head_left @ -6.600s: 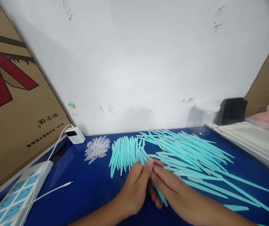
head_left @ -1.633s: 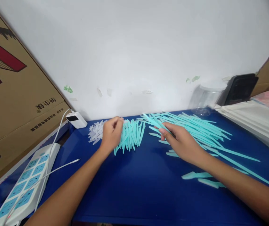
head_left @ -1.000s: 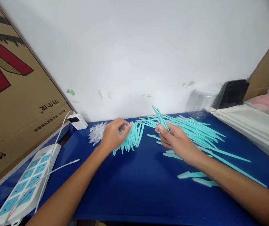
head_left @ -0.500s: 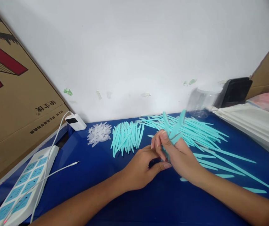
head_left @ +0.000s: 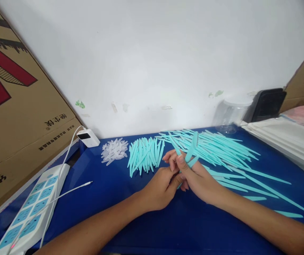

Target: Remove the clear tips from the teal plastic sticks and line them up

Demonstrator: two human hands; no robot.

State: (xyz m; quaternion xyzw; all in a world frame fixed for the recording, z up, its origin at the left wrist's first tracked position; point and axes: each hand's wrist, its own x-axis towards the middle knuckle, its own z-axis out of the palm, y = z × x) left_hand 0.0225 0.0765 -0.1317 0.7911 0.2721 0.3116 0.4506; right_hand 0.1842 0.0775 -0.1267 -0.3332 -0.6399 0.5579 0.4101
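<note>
Several slim turquoise sticks with a blade-like strip, which look like eyebrow razors (head_left: 192,148), poke up at different angles from my right hand (head_left: 194,177). Its thumb presses them against the fingers. My left hand (head_left: 162,187) meets it from the left, thumb and fingers closed around the lower ends, where a bit of turquoise shows; the fingertips are partly hidden. Behind the hands spreads a large loose pile of long turquoise razors (head_left: 221,150). A tidier pile of shorter turquoise pieces (head_left: 145,156) lies left of it, then a small heap of whitish translucent pieces (head_left: 114,150).
All this lies on a blue tabletop (head_left: 152,233) against a white wall. At left are a power strip (head_left: 32,212) with a white cable, a small white device (head_left: 88,138) and a cardboard box (head_left: 21,106). A clear jar (head_left: 230,115), black object (head_left: 267,104) and white stack (head_left: 292,141) stand right.
Both hands have drawn closer together, with the left thumb now tucked in against the right hand. The razors have shifted slightly left and lower. The view has turned a little.
</note>
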